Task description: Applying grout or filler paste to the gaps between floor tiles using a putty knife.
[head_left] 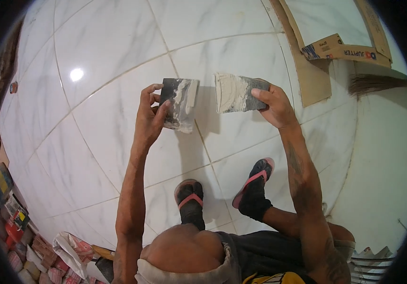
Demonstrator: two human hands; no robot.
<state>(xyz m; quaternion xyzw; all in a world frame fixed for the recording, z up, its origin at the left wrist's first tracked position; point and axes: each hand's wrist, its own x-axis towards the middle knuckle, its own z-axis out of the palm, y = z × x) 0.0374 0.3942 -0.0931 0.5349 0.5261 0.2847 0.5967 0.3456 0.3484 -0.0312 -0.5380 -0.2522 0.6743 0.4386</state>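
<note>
White marble-look floor tiles (118, 94) with thin grey joints fill the view beneath a squatting person. At the grip, the left hand (150, 118) is clamped on a dark flat scraper blade smeared with whitish-grey paste (180, 105), thumb across its face and fingers curled round its left edge. The right hand (275, 106) pinches a second flat rectangular blade, ribbed and grey, carrying a thick pale paste patch (234, 93), thumb on top at its right end. Both blades hang above the floor, just beside each other but apart, with a narrow gap between them.

Paste sits on both tools, heaviest on the right one; the floor under them looks clean and its joints look filled already, though the view is too coarse to be sure, so how much is left I cannot judge.

Outward, at six o'clock of the hands, two feet in black socks and pink-strapped sandals (253, 182) stand on the tiles. Flattened brown cardboard (315, 78) lies at two o'clock, a dark broom head (374, 84) at three o'clock, and stacked small packets (47, 260) at eight o'clock.
</note>
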